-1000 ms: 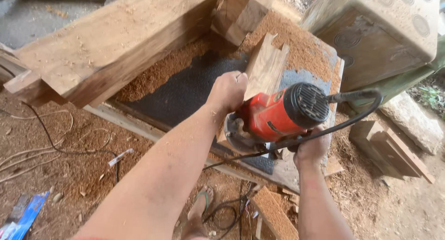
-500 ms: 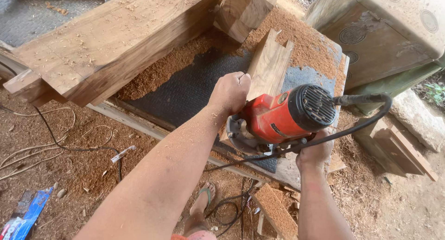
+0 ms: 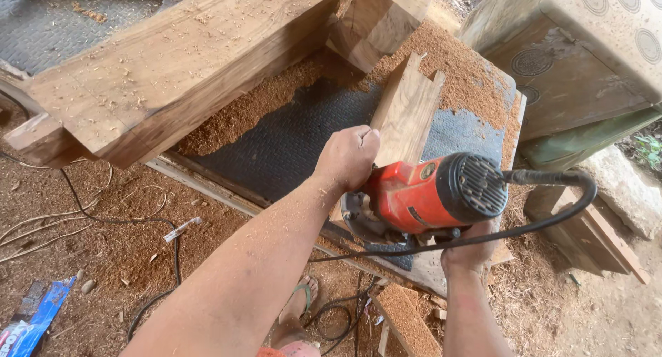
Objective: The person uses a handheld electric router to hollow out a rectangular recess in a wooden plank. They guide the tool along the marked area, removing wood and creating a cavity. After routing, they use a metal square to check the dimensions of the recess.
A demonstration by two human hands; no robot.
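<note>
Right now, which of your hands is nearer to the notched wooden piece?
Left. The left hand grips the notched wooden piece at its lower end. The right hand is lower, under the red power tool, which lies between it and the wood.

Glossy red plastic router [image 3: 427,195] (rough wooden plank [image 3: 407,112]).

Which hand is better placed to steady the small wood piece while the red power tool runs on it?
The left hand: it already grips the wood piece by its lower end. The right hand is under the red power tool, supporting it.
</note>
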